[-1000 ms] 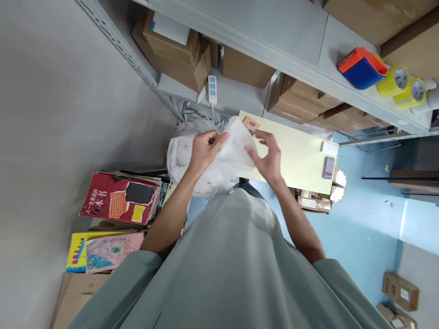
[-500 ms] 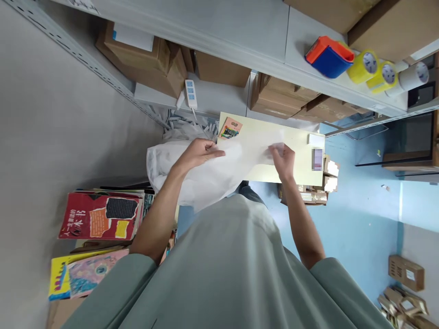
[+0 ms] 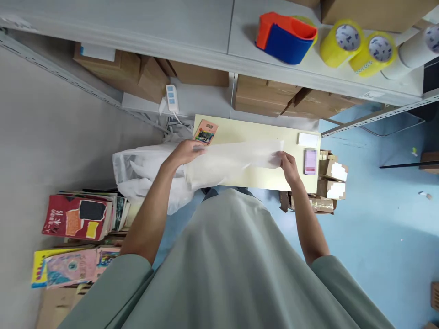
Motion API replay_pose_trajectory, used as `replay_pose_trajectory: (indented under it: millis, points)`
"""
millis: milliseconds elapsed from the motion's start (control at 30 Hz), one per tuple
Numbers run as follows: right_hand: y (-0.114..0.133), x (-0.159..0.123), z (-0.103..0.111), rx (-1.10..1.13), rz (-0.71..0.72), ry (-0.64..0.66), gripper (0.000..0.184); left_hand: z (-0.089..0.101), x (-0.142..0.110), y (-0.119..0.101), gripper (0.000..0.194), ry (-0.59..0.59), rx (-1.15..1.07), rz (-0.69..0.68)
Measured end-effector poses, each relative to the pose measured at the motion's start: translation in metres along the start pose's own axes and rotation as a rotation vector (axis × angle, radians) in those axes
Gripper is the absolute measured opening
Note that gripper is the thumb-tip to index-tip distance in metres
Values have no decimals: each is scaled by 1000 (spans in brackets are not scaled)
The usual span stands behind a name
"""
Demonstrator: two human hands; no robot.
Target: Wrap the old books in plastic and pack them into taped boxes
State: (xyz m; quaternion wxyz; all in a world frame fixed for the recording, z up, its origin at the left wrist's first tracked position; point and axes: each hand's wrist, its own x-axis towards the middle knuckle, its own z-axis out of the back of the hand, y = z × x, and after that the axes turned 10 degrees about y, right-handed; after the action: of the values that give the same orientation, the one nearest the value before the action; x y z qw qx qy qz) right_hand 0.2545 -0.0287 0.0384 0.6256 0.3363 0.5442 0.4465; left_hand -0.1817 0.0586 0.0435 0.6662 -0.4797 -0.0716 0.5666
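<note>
A thin, translucent white plastic sheet (image 3: 229,162) stretches between my hands over the pale yellow tabletop (image 3: 264,179). I cannot tell if it is a bag or a single layer. My left hand (image 3: 187,154) pinches its left end, just below a small pink booklet (image 3: 206,132) with a colourful picture. The right end is gripped by my right hand (image 3: 289,165), to the left of a phone (image 3: 310,161). Below and left of my left hand bulges a large clear plastic bag (image 3: 128,167) with white material inside.
Stacked books (image 3: 77,217) stand low at the left. A shelf (image 3: 192,50) runs across the top, carrying an orange and blue tape dispenser (image 3: 286,41) and yellow tape rolls (image 3: 343,43). A power strip (image 3: 172,98) lies on the lower shelf; cartons (image 3: 331,183) sit beyond the table.
My right hand has moved right with its end of the sheet, drawing the sheet out lengthwise. My hands are farther apart, and the view has shifted right, uncovering the booklet.
</note>
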Motion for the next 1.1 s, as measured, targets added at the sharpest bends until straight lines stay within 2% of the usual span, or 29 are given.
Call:
replay_pose_trajectory:
  millis: [100, 267, 400, 500, 600, 700, 900, 1000, 1100]
  points:
    - [-23, 17, 33, 8, 9, 29, 48, -23, 25, -25, 17, -16, 86, 25]
    - [-42, 43, 78, -21, 65, 11, 46, -48, 52, -70, 17, -181, 169, -29]
    - [-37, 50, 107, -118, 216, -110, 34, -57, 56, -99, 25, -318, 205, -156]
    - [-40, 43, 122, -206, 301, -190, 23, -67, 46, -106, 26, -315, 271, -181]
    - [-61, 29, 128, -363, 327, -190, 20, -89, 29, -95, 23, -245, 315, -123]
    - [-96, 17, 124, -585, 348, -68, 18, -122, 18, -68, 20, -162, 298, -106]
    - [-156, 20, 108, -931, 303, 141, 32, -191, 33, -6, 23, -60, 302, -92]
    - [-172, 26, 108, -1017, 266, 211, 37, -216, 41, 13, 27, 9, 308, -68]
    - [-184, 24, 116, -1059, 252, 242, 43, -232, 39, 23, 32, 42, 311, -34]
